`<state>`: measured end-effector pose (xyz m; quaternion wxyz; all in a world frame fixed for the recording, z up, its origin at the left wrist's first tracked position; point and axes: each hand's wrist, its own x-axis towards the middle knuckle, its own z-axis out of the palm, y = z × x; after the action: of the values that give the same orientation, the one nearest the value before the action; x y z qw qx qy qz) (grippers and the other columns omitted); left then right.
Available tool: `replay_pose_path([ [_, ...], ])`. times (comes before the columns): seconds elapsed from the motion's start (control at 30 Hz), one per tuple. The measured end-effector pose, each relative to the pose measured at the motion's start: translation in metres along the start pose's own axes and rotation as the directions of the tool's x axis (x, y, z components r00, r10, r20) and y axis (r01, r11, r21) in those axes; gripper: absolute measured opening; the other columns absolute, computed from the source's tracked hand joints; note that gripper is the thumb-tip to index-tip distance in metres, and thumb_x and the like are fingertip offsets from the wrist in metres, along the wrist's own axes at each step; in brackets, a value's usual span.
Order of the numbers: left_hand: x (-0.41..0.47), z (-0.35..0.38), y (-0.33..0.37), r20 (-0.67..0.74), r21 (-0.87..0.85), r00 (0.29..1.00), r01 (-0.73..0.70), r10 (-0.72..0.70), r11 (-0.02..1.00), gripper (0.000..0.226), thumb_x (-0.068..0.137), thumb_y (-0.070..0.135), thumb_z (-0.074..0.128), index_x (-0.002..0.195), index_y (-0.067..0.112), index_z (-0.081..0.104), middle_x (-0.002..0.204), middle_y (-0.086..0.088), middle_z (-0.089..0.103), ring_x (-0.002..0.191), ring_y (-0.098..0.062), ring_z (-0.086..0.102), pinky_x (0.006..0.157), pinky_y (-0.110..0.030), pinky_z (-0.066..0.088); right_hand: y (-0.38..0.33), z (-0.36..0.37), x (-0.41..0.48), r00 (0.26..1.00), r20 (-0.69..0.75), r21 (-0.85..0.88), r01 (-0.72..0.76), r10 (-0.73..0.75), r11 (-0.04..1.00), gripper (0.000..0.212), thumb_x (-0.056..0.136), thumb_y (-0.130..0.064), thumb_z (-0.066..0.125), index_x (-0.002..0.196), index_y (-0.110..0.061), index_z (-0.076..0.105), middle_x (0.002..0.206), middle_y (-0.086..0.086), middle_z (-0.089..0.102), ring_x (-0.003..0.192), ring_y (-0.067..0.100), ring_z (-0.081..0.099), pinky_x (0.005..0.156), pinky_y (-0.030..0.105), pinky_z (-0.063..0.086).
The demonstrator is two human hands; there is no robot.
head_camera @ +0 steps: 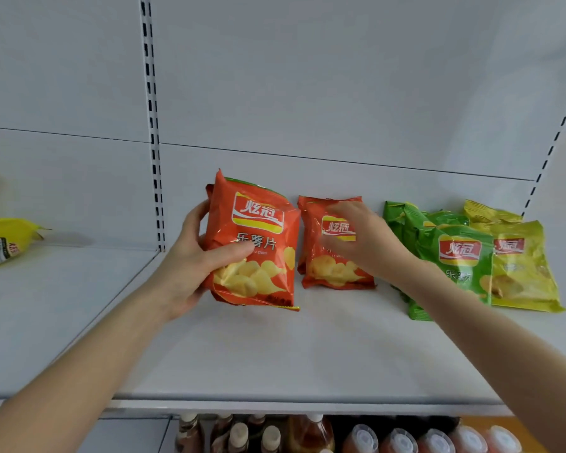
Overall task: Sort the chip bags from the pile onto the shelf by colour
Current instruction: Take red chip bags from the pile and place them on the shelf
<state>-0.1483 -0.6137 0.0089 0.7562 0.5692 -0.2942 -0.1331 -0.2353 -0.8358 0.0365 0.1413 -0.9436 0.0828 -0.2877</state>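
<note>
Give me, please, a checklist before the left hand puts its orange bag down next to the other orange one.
1. Left hand grips the held orange bag: ok.
2. Bare shelf free in front of the standing orange bag: ok.
3. Right hand clear of the standing bag: cannot tell, it is blurred in front of it.
4. Only orange in the grip: cannot tell, a green edge shows behind the top.
5. Green bags and yellow bags kept apart from orange: ok.
</note>
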Motion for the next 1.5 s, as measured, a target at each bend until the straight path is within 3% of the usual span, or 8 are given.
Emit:
replay_pose_path([
  [0.1, -0.001, 0.011, 0.005, 0.04, 0.009, 0.999, -0.026, 0.026, 1.0, 0.091, 0.056, 0.017, 0.073, 0.136, 0.034, 0.034, 0.104, 0.007, 0.066, 0.081, -0.01, 0.071, 0.059, -0.025, 0.057, -0.038, -0.01, -0.007, 0.994, 0.079, 0.461, -0.105, 0.077, 0.881, 0.062, 0.083, -0.041, 0.063, 0.135, -0.018, 0.039, 0.118, 0.002, 0.06, 0.1, 0.016, 0.062, 0.081, 0.031, 0.054],
  [0.23, -0.003, 0.02, 0.007, 0.096, 0.0, 0.995, -0.029, 0.028, 1.0, 0.102, 0.049, 0.016, 0.093, 0.131, 0.039, 0.037, 0.101, 0.006, 0.068, 0.085, -0.013, 0.071, 0.061, -0.027, 0.057, -0.05, -0.006, -0.011, 0.982, 0.149, 0.612, -0.186, 0.12, 0.768, 0.067, 0.082, -0.034, 0.066, 0.138, -0.019, 0.032, 0.116, 0.003, 0.057, 0.084, 0.009, 0.064, 0.054, 0.021, 0.055],
  [0.37, -0.004, 0.02, 0.007, 0.166, -0.03, 0.986, -0.011, 0.016, 0.999, 0.115, 0.017, 0.038, 0.095, 0.118, 0.049, 0.041, 0.1, 0.007, 0.07, 0.09, -0.017, 0.07, 0.062, -0.028, 0.056, -0.047, -0.008, -0.013, 0.982, 0.066, 0.702, -0.172, 0.177, 0.691, 0.058, 0.082, -0.029, 0.067, 0.132, -0.018, 0.039, 0.107, 0.007, 0.062, 0.081, 0.012, 0.066, 0.055, 0.021, 0.055],
  [0.57, -0.003, 0.019, 0.002, 0.067, 0.029, 0.998, -0.018, 0.016, 0.999, 0.094, 0.057, 0.017, 0.089, 0.128, 0.046, 0.036, 0.118, -0.007, 0.062, 0.092, -0.018, 0.07, 0.062, -0.027, 0.056, -0.028, -0.029, -0.008, 0.967, -0.064, 0.728, -0.123, 0.245, 0.674, 0.054, 0.082, -0.022, 0.068, 0.128, -0.019, 0.04, 0.097, 0.003, 0.062, 0.079, 0.013, 0.066, 0.055, 0.024, 0.057],
  [0.87, 0.008, 0.005, -0.014, -0.188, 0.084, 0.982, -0.019, 0.035, 0.996, 0.082, 0.081, -0.013, 0.061, 0.139, 0.036, 0.032, 0.106, 0.002, 0.061, 0.093, -0.014, 0.062, 0.065, -0.031, 0.052, 0.034, -0.016, -0.003, 0.962, -0.042, 0.258, -0.25, 0.269, 0.933, 0.062, 0.085, -0.021, 0.066, 0.137, -0.01, 0.034, 0.116, 0.006, 0.056, 0.104, 0.021, 0.056, 0.082, 0.028, 0.045],
  [1.17, 0.007, 0.009, -0.015, -0.117, 0.116, 0.993, 0.012, 0.002, 0.993, 0.079, 0.081, -0.011, 0.061, 0.138, 0.037, 0.032, 0.111, -0.001, 0.063, 0.097, -0.02, 0.064, 0.069, -0.034, 0.052, 0.041, 0.008, -0.003, 0.948, -0.101, 0.131, -0.287, 0.301, 0.949, 0.067, 0.088, -0.03, 0.063, 0.141, -0.011, 0.027, 0.132, 0.015, 0.044, 0.117, 0.027, 0.049, 0.092, 0.034, 0.042],
  [1.33, 0.006, 0.011, -0.016, -0.08, 0.111, 0.997, 0.023, -0.014, 0.994, 0.08, 0.082, -0.01, 0.061, 0.139, 0.037, 0.031, 0.112, -0.003, 0.062, 0.099, -0.023, 0.063, 0.073, -0.037, 0.053, 0.032, 0.012, -0.024, 0.983, -0.156, -0.289, -0.138, 0.096, 0.947, 0.058, 0.092, -0.046, 0.049, 0.143, -0.027, 0.03, 0.152, 0.006, 0.018, 0.137, 0.025, 0.024, 0.088, 0.035, 0.044],
  [1.5, 0.002, 0.014, -0.014, -0.002, 0.112, 1.0, 0.007, -0.007, 0.994, 0.082, 0.081, -0.006, 0.063, 0.141, 0.039, 0.028, 0.112, -0.002, 0.063, 0.096, -0.02, 0.066, 0.073, -0.035, 0.055, 0.038, 0.016, -0.031, 0.988, 0.148, -0.48, 0.105, -0.037, 0.871, 0.074, 0.086, -0.056, 0.052, 0.147, -0.033, 0.017, 0.157, 0.004, 0.005, 0.144, 0.022, 0.005, 0.115, 0.037, 0.015],
])
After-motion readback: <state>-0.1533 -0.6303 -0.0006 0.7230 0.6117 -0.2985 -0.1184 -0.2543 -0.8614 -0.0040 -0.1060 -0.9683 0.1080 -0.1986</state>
